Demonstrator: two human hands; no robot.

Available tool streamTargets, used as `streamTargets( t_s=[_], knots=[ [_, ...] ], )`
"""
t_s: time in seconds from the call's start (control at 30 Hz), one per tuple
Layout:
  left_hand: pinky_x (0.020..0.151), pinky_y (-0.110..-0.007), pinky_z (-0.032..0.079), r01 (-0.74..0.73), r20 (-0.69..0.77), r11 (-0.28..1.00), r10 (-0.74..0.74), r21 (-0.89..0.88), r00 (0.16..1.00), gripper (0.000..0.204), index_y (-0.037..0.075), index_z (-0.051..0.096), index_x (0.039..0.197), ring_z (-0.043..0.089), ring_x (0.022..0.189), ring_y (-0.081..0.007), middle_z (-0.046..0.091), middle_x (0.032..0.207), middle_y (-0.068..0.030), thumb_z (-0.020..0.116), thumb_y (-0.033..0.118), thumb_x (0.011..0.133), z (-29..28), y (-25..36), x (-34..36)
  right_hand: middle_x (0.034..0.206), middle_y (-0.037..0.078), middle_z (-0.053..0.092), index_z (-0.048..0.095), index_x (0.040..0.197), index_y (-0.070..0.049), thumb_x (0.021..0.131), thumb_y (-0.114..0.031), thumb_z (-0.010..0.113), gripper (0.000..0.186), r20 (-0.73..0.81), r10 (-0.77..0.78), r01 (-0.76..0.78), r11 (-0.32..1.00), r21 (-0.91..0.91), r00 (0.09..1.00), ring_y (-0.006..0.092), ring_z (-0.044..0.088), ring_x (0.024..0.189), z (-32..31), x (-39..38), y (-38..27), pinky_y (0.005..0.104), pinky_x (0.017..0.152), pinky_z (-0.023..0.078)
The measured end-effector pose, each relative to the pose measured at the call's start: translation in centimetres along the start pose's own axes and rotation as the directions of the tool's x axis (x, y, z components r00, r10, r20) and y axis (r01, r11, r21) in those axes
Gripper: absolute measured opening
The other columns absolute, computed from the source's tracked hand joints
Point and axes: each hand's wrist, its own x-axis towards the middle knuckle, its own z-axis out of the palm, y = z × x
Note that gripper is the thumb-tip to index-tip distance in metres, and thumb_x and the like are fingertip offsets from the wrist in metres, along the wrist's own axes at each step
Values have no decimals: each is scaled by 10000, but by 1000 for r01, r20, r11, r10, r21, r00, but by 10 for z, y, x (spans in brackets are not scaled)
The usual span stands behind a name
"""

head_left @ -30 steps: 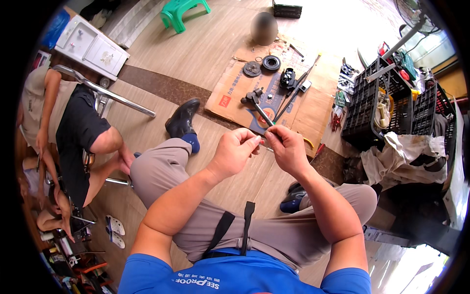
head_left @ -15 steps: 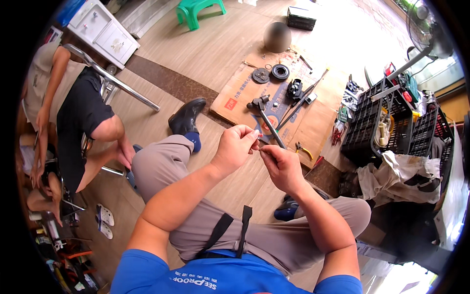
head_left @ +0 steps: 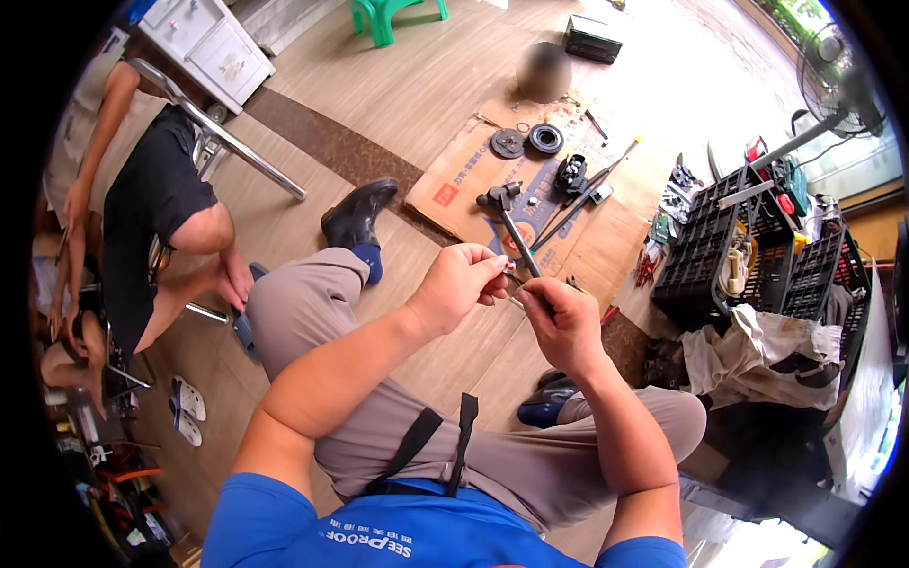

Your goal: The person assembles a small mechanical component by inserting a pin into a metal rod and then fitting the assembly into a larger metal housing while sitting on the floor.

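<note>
My left hand (head_left: 459, 289) is closed in a pinch on a small red-and-silver piece (head_left: 507, 267) in front of me. Just right of it, my right hand (head_left: 566, 324) is closed around something thin, too small to name. Beyond them, on a flattened cardboard sheet (head_left: 445, 180), lie a long black bar with a fitting (head_left: 507, 206), a black ring part (head_left: 545, 138), a dark disc (head_left: 507, 143), a black mechanical part (head_left: 570, 175) and long thin rods (head_left: 592, 189). Pliers lie partly hidden behind my right hand.
Seated people (head_left: 175, 189) and white slippers (head_left: 189, 409) are left; a white cabinet (head_left: 204, 47) and green stool (head_left: 374, 14) are behind. Black crates (head_left: 701, 246) full of parts, white cloth (head_left: 757, 360) and a fan (head_left: 828, 80) stand right. A black box (head_left: 592, 40) sits farther back.
My hands have shifted slightly apart in the last half second, the right one moving right. The long bar and pliers show behind them. The view has tilted slightly.
</note>
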Motion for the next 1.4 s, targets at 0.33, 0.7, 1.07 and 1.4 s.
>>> streamTargets(
  t_s=[0.33,0.7,1.07,1.4],
  knots=[
    [605,-239,499,-132,-69,962,152,238,986,155,23,644,884,600,658,-85,654,753,-38,579,143,958,4,-11,5,780,154,653,663,946,-49,872,-118,666,102,14,-30,29,999,43,999,295,640,671,3,-1,-4,341,609,499],
    [607,-233,480,-219,77,769,217,601,973,150,-13,646,841,589,670,-69,654,731,-36,605,105,924,10,-17,0,684,136,611,656,909,-31,878,-94,659,71,-145,11,-9,1000,10,989,213,587,580,-11,13,16,306,564,461],
    [646,-244,502,-191,117,967,173,166,978,151,-2,632,918,599,679,-96,642,755,-36,571,129,964,3,-3,0,670,-18,564,658,906,-12,918,-114,641,104,-90,158,-124,944,305,983,68,474,602,14,18,57,233,558,405],
    [621,-217,472,-383,-174,873,445,301,878,150,7,625,891,571,670,-64,636,748,-18,566,122,968,-7,0,11,648,-20,516,597,933,-45,974,-181,576,144,453,342,-566,432,702,823,58,431,485,32,-1,36,206,426,305]
  ],
)
